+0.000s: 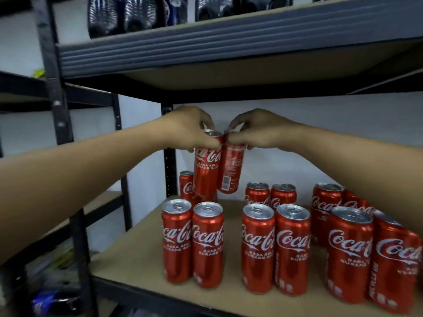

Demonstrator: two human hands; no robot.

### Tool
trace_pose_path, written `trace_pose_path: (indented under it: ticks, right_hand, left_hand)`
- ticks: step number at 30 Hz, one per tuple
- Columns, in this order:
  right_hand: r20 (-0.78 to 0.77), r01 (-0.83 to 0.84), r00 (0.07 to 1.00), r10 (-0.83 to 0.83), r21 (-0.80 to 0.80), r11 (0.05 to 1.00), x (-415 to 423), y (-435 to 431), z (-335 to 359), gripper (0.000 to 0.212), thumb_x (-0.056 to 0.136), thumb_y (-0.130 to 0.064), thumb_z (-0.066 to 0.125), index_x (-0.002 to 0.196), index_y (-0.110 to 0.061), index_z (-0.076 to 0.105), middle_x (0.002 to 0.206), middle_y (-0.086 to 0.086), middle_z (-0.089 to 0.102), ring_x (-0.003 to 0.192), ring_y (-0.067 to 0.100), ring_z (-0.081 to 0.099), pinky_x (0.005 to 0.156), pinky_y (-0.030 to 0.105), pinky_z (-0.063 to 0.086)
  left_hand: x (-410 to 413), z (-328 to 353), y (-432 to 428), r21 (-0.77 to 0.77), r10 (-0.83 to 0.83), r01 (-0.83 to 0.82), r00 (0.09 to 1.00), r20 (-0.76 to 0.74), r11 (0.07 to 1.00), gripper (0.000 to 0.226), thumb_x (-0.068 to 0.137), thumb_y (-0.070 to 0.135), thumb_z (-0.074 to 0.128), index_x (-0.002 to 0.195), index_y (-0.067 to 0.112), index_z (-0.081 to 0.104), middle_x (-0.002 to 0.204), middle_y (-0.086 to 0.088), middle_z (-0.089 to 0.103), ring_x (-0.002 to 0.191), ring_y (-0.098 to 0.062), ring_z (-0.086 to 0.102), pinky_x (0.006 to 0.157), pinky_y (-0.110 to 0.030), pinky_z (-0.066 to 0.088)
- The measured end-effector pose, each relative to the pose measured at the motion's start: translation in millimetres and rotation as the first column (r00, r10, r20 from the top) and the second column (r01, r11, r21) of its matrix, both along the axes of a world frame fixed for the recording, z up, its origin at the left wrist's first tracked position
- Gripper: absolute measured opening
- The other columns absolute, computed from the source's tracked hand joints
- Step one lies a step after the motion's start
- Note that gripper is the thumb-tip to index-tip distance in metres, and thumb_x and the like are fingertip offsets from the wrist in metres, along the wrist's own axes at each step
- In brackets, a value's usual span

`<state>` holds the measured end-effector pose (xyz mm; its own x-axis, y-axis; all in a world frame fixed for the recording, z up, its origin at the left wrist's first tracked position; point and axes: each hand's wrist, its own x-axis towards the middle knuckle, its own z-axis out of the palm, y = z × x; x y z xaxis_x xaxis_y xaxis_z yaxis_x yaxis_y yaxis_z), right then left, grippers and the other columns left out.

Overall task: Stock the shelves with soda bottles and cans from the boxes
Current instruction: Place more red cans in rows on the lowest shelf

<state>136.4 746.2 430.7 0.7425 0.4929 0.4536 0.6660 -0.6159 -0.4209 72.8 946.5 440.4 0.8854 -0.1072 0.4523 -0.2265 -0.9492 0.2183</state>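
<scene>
Above the shelf board (137, 259), our left grip (194, 131) curls round the top of a Coca-Cola can (206, 172), logo out; our right grip (254, 132) pinches a second can (231, 170), barcode out, the two touching. Below, standing cans (258, 248) read "Rasa Asli Kurang Gula".

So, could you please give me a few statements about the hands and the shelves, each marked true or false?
1. The left hand and the right hand each grip a red can near its top, the left can and the right can. True.
2. Both held cans stand on the shelf board. False: they are held in the air above it.
3. The stocked cans on the board stand upright. True.
4. The upper shelf holds red cans. False: dark bottles stand there.
</scene>
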Motion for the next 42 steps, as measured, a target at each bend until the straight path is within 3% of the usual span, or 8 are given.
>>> trace_pose_path:
  ticks: [8,13,20,26,31,33,36,42]
  right_hand:
    - [-0.092,-0.091,0.994,0.062,-0.368,0.925,11,36,-32,0.044,0.079,-0.035,0.078,0.121,-0.032,0.064,0.110,-0.011,0.070,0.094,0.009,0.070,0.087,0.034,0.061]
    - [-0.136,-0.126,0.989,0.061,-0.538,0.834,23,51,-51,0.066,0.077,-0.036,0.083,0.136,-0.031,0.055,0.122,-0.014,0.066,0.104,0.003,0.063,0.093,0.032,0.057]
    - [-0.327,-0.216,0.944,0.041,-0.519,0.827,38,51,-50,0.079,0.080,-0.012,0.082,0.145,-0.032,0.042,0.130,-0.014,0.065,0.121,0.010,0.060,0.100,0.036,0.054]
    - [-0.142,-0.083,0.990,-0.005,-0.606,0.791,34,59,-51,0.081,0.077,-0.057,0.081,0.144,-0.037,0.039,0.127,-0.011,0.060,0.112,0.011,0.060,0.097,0.035,0.053]
    - [-0.269,-0.162,0.963,0.000,-0.579,0.799,35,57,-48,0.079,0.083,-0.010,0.081,0.144,-0.037,0.039,0.134,-0.011,0.058,0.124,0.014,0.056,0.097,0.033,0.053]
    - [-0.314,-0.183,0.949,0.004,-0.544,0.819,34,56,-49,0.078,0.083,-0.014,0.082,0.145,-0.037,0.038,0.136,-0.010,0.058,0.125,0.015,0.056,0.097,0.032,0.052]
    - [-0.237,-0.123,0.972,-0.015,-0.560,0.819,31,60,-53,0.080,0.081,-0.046,0.082,0.147,-0.038,0.036,0.132,-0.008,0.059,0.113,0.015,0.063,0.094,0.033,0.054]
    - [-0.302,-0.163,0.953,0.000,-0.516,0.841,29,57,-52,0.080,0.082,-0.025,0.084,0.145,-0.040,0.036,0.139,-0.006,0.058,0.123,0.018,0.058,0.104,0.042,0.051]
  left_hand:
    - [27,-39,48,0.011,-0.027,0.032,0.953,-0.301,0.999,0.045,0.075,0.043,0.085,0.112,0.021,0.071,0.093,0.005,0.075,0.076,-0.013,0.076,0.069,-0.031,0.065]
    - [50,-68,53,0.010,-0.059,0.069,0.916,-0.396,0.998,0.043,0.074,0.039,0.089,0.107,0.018,0.073,0.087,0.004,0.076,0.069,-0.009,0.075,0.064,-0.026,0.062]
    - [64,-73,57,0.012,-0.096,0.111,0.904,-0.416,0.994,0.045,0.074,0.045,0.089,0.105,0.018,0.073,0.089,0.005,0.078,0.072,-0.010,0.076,0.070,-0.029,0.064]
    - [64,-71,65,0.072,-0.102,0.150,0.886,-0.452,0.986,0.062,0.070,0.064,0.083,0.112,0.020,0.072,0.091,0.006,0.078,0.079,-0.012,0.077,0.077,-0.035,0.065]
    - [66,-62,71,0.068,-0.164,0.244,0.808,-0.566,0.967,0.071,0.078,0.048,0.085,0.140,0.027,0.057,0.115,0.006,0.075,0.099,-0.013,0.074,0.083,-0.035,0.063]
    - [67,-61,71,0.103,-0.162,0.262,0.813,-0.559,0.960,0.066,0.079,0.047,0.085,0.137,0.026,0.060,0.112,0.007,0.075,0.095,-0.012,0.074,0.082,-0.035,0.064]
    - [67,-61,70,0.170,-0.128,0.253,0.838,-0.531,0.952,0.064,0.075,0.057,0.083,0.128,0.026,0.064,0.105,0.009,0.076,0.089,-0.013,0.075,0.083,-0.038,0.063]
    - [67,-62,72,0.300,-0.086,0.238,0.892,-0.443,0.924,0.067,0.067,0.077,0.074,0.113,0.028,0.070,0.096,0.013,0.076,0.087,-0.010,0.073,0.084,-0.039,0.062]
